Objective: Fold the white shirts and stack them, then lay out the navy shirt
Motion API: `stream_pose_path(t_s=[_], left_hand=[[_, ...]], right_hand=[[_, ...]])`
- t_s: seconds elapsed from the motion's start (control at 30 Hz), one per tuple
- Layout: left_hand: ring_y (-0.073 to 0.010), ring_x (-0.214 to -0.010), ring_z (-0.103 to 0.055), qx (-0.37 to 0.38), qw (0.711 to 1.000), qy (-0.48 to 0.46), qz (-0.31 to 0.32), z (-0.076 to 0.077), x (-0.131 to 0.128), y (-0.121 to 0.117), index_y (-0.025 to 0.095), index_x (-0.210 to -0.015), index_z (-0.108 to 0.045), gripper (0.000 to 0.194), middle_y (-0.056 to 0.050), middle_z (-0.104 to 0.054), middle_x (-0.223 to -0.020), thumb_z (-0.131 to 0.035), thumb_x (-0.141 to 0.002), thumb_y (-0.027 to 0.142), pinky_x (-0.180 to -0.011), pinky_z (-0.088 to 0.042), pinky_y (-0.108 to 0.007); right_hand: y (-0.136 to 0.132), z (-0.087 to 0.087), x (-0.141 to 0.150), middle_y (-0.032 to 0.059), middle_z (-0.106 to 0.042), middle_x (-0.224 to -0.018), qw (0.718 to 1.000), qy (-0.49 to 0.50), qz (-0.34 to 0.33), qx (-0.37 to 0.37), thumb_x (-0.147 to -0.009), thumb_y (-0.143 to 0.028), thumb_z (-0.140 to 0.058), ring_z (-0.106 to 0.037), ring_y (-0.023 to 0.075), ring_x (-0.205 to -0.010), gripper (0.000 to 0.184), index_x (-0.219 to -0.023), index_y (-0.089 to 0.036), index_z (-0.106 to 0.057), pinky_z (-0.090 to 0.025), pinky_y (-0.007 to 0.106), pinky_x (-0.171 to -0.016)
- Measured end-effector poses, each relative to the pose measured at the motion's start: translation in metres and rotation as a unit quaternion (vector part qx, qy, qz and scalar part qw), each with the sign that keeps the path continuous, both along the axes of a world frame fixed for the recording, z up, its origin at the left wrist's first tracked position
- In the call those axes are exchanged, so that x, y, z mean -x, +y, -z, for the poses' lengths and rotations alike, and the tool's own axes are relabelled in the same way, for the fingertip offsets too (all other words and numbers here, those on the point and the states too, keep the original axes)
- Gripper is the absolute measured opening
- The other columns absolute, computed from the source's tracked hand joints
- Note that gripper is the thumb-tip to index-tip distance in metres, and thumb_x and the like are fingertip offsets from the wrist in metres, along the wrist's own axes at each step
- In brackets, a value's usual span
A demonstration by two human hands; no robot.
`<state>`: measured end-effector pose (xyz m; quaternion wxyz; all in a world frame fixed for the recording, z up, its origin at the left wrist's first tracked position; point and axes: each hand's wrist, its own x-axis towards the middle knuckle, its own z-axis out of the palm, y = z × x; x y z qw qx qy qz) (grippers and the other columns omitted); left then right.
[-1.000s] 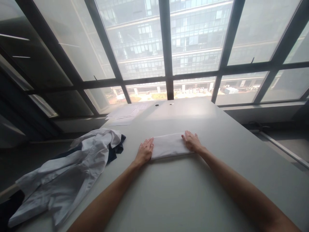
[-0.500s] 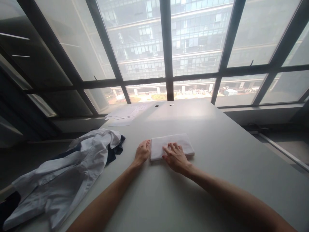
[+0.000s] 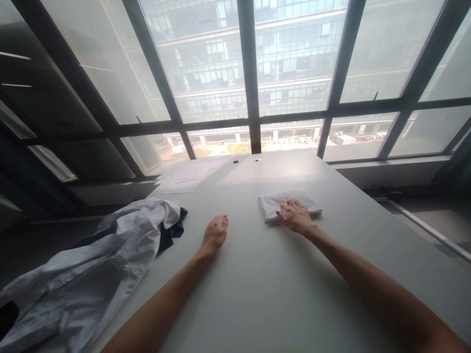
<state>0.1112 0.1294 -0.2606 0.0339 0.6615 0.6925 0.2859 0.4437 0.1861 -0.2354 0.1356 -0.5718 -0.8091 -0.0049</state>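
The folded white cloth lies flat on the worktop, a little right of the middle of the frame, in several layers. The right hand rests on the near part of its upper face; the fingers are moderately spread and press from above, without closing around the cloth. The left hand is near the centre of the frame, apart from the cloth, on its left side. Its fingers are held together and bent, but how far they are closed, and whether something is inside, I cannot tell. At the lower left lies a crumpled white garment, with a dark blue fabric showing under its edge. Farther, left of the upper middle, there are paper sheets. Large windows fill the upper frame.
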Motion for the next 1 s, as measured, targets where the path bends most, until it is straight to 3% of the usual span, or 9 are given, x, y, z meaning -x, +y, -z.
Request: stream_pose_path(t_s=[0.23, 0.37, 0.47, 0.57, 0.7, 1.0], left_hand=[[-0.0274, -0.125, -0.057, 0.002, 1.000, 0.022, 0.002, -0.001, -0.005, -0.003, 0.016, -0.123, -0.065, 0.037, -0.012, -0.067, -0.128, -0.039, -0.102, 0.033, -0.112, -0.040, -0.044], [-0.0266, -0.126, -0.056, 0.004, 0.999, 0.053, 0.007, -0.001, -0.006, -0.005, 0.018, -0.123, -0.064, 0.035, -0.012, -0.065, -0.130, -0.040, -0.102, 0.033, -0.112, -0.039, -0.042], [-0.0272, -0.129, -0.053, 0.016, 0.998, 0.068, 0.000, -0.001, -0.006, -0.005, 0.016, -0.128, -0.061, 0.038, -0.013, -0.063, -0.134, -0.039, -0.103, 0.034, -0.113, -0.037, -0.043], [-0.0281, -0.132, -0.050, 0.031, 0.995, 0.091, -0.018, 0.000, -0.008, -0.005, 0.015, -0.136, -0.055, 0.042, -0.013, -0.060, -0.139, -0.038, -0.103, 0.034, -0.114, -0.034, -0.044], [-0.0296, -0.132, -0.048, 0.045, 0.991, 0.128, -0.022, 0.000, -0.012, -0.005, 0.016, -0.141, -0.051, 0.046, -0.013, -0.057, -0.141, -0.037, -0.103, 0.037, -0.113, -0.034, -0.045], [-0.0300, -0.133, -0.048, 0.051, 0.989, 0.136, -0.028, -0.001, -0.012, -0.007, 0.019, -0.143, -0.050, 0.047, -0.013, -0.056, -0.142, -0.037, -0.103, 0.040, -0.111, -0.035, -0.043]], right_hand=[[0.072, 0.004, -0.089, 0.0188, -0.056, -0.142, 0.994, -0.002, 0.107, 0.036, -0.101, -0.060, -0.033, -0.047, 0.0377, -0.131, 0.056, -0.130, -0.023, -0.064, -0.038, 0.061, -0.102], [0.103, 0.010, -0.121, 0.0186, -0.048, -0.152, 0.985, 0.014, 0.168, 0.031, -0.102, -0.055, -0.037, -0.040, 0.0377, -0.139, 0.053, -0.137, -0.023, -0.061, -0.032, 0.061, -0.109], [0.106, 0.019, -0.127, 0.0199, -0.040, -0.157, 0.975, 0.027, 0.221, -0.013, -0.105, -0.048, -0.030, -0.032, 0.0377, -0.144, 0.054, -0.147, -0.021, -0.051, -0.026, 0.063, -0.112], [0.097, 0.031, -0.119, 0.0202, -0.039, -0.157, 0.968, 0.028, 0.244, -0.051, -0.105, -0.043, -0.031, -0.034, 0.0370, -0.142, 0.053, -0.151, -0.022, -0.047, -0.027, 0.061, -0.112], [0.093, 0.040, -0.108, 0.0197, -0.039, -0.157, 0.966, 0.009, 0.255, -0.033, -0.104, -0.046, -0.034, -0.031, 0.0405, -0.143, 0.052, -0.148, -0.025, -0.050, -0.027, 0.066, -0.109], [0.134, 0.020, -0.128, 0.0241, -0.036, -0.159, 0.958, 0.032, 0.280, 0.052, -0.104, -0.048, -0.031, -0.029, 0.0428, -0.146, 0.054, -0.146, -0.023, -0.052, -0.028, 0.064, -0.109]])
